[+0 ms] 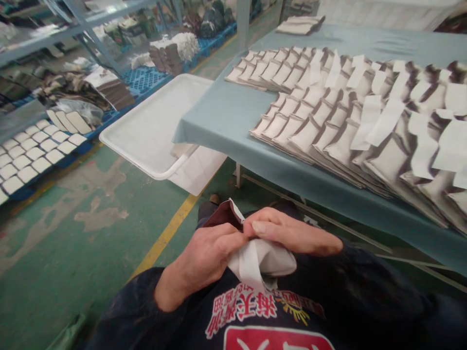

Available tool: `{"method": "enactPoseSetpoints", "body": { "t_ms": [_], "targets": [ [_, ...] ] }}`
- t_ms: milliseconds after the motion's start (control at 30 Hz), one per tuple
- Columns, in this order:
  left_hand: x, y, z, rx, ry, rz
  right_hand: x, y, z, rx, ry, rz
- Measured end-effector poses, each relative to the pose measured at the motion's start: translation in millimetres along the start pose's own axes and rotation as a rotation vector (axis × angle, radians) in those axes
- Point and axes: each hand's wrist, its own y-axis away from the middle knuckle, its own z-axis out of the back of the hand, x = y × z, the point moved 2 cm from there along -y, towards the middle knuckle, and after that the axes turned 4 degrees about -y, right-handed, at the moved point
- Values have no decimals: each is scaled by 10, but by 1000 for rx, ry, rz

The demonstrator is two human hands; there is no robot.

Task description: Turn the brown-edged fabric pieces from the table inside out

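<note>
Close to my body I hold a sewn fabric piece (246, 265), white on one side with a dark brown part that sticks up beyond my fingers. My left hand (211, 250) is closed on its left side, fingertips pinching the edge. From the right, my right hand (288, 231) grips the same edge, its thumb lying on top and its fingertips meeting those of the left. The white cloth bunches and hangs below both hands. What lies inside the pinch is hidden.
A table with a blue-green cover (219, 112) carries rows of stacked white-and-brown fabric pieces (302, 116), some with white strips. A white plastic tub (146, 131) stands at its left corner. Shelving (87, 34) and blue pallets (146, 78) with goods line the far left.
</note>
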Motion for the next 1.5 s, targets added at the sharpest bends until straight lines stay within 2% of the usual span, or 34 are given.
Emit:
{"method": "enactPoseSetpoints", "body": {
  "t_ms": [100,267,433,533,600,700,767,867,967,1033,1100,1200,1333,1400,1500],
  "targets": [
    [-3,-7,7,-31,-94,-58,-51,28,-63,-136,-27,76],
    [60,-17,-41,-112,-191,-128,-198,5,-114,-219,-187,-101],
    [103,6,-93,-145,-37,-144,-148,-9,-102,-261,-71,-81],
    [54,2,-21,-147,100,-8,-20,29,-118,-275,126,-19],
    [21,-28,51,-102,171,154,70,64,-132,-284,343,38],
    [-11,-108,128,78,292,318,158,115,-148,-309,678,173],
    [-17,-161,151,191,321,342,167,143,-152,-323,801,266],
    [-16,-197,154,267,223,267,125,167,-137,-314,878,340],
    [-21,-183,128,243,-48,95,85,172,-96,-293,877,311],
    [-19,-159,100,182,-218,1,73,169,-65,-272,830,239],
    [-4,-131,70,111,-294,-37,66,166,-44,-252,787,171],
    [32,-97,28,64,-239,-11,43,166,-42,-243,797,193],
    [64,-110,42,96,-68,71,19,183,-76,-297,936,382],
    [69,-162,109,138,35,155,46,194,-108,-313,1039,472],
    [44,-287,240,267,170,289,139,202,-165,-324,1188,594]
  ]
}}
